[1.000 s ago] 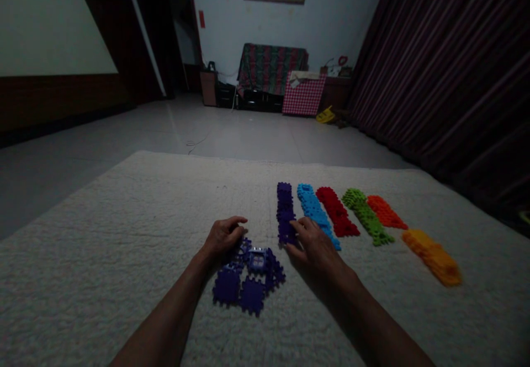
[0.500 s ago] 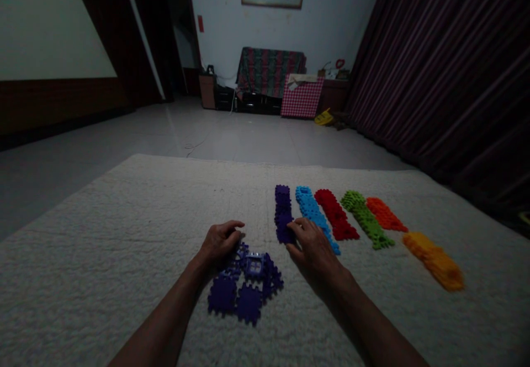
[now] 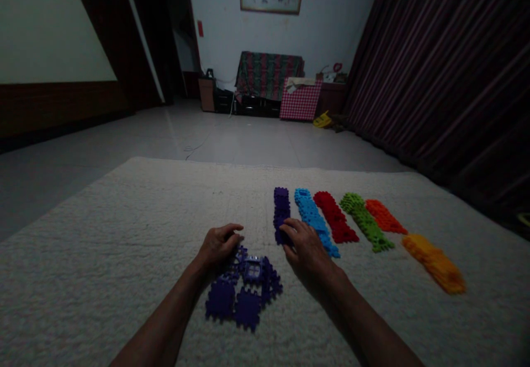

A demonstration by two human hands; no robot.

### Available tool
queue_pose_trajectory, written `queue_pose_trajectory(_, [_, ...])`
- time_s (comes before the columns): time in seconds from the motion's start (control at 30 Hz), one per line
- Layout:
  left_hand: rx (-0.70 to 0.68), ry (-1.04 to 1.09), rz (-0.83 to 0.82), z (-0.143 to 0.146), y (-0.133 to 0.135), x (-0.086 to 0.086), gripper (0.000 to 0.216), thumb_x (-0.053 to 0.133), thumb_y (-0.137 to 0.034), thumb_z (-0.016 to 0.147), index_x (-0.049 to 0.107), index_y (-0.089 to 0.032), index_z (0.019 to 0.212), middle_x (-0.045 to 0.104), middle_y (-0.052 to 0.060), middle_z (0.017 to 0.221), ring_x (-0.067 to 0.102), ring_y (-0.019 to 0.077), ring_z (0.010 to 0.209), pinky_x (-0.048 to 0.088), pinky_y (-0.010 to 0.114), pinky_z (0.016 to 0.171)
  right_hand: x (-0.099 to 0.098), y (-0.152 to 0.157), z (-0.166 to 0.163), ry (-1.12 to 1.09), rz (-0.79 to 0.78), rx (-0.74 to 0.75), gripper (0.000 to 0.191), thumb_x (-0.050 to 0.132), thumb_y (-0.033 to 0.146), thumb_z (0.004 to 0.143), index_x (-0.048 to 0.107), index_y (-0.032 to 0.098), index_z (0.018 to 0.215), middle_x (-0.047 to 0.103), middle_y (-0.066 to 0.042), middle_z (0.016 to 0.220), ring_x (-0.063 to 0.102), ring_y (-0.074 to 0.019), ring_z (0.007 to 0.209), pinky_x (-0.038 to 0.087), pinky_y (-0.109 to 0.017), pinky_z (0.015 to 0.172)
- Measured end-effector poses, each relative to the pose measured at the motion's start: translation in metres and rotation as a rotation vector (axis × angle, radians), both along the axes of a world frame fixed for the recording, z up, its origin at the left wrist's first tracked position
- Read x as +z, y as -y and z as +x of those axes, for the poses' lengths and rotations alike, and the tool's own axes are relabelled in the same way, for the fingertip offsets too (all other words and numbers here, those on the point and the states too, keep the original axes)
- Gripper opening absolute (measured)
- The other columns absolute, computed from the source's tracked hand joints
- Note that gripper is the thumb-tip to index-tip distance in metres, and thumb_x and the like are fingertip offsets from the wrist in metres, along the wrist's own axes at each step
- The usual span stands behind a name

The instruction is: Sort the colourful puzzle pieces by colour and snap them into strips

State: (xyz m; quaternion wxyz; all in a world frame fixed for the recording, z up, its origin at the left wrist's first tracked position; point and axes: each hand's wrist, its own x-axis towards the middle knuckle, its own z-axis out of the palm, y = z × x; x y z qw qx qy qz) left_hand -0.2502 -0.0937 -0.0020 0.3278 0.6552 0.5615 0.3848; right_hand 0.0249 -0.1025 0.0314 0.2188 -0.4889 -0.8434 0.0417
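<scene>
My right hand (image 3: 307, 247) is at the near end of a row of overlapping purple interlocking tiles (image 3: 282, 204), its thumb and fingers around the last tile and partly hiding it. To the left, my left hand (image 3: 218, 244) rests on the mat with its index finger and thumb apart, nothing visible between them. Close by that hand lies a loose group of purple pieces: two square tiles (image 3: 247, 307) with toothed edges, a window-frame piece (image 3: 253, 269) and several smaller toothed pieces (image 3: 271, 284).
Right of the purple row lie rows of light blue (image 3: 310, 212), red (image 3: 336, 218), green (image 3: 366, 221), orange (image 3: 384, 216) and yellow-orange tiles (image 3: 434, 262). All rest on a pale quilted mat (image 3: 124, 234). Beyond are a tiled floor, a cloth-covered cabinet (image 3: 269, 74) and a dark curtain (image 3: 406, 63).
My right hand has shifted slightly left, its fingers now further over the last purple tile. My left hand stays put. The whole view has tipped up a little.
</scene>
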Motion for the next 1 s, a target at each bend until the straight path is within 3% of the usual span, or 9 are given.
queue_pose_trajectory(1.0, [0.018,0.017,-0.007,0.002,0.001,0.000,0.037,0.061,-0.039,0.080,0.076,-0.015,0.104,0.045,-0.005,0.052,0.037,0.0101,0.050,0.029,0.023,0.049,-0.011,-0.009,-0.002,-0.039,0.063,-0.017,0.049,0.055,0.002,0.080,0.062,0.017,0.126,0.059,-0.015,0.134,0.056,-0.0302,0.122,0.049,-0.049,0.101])
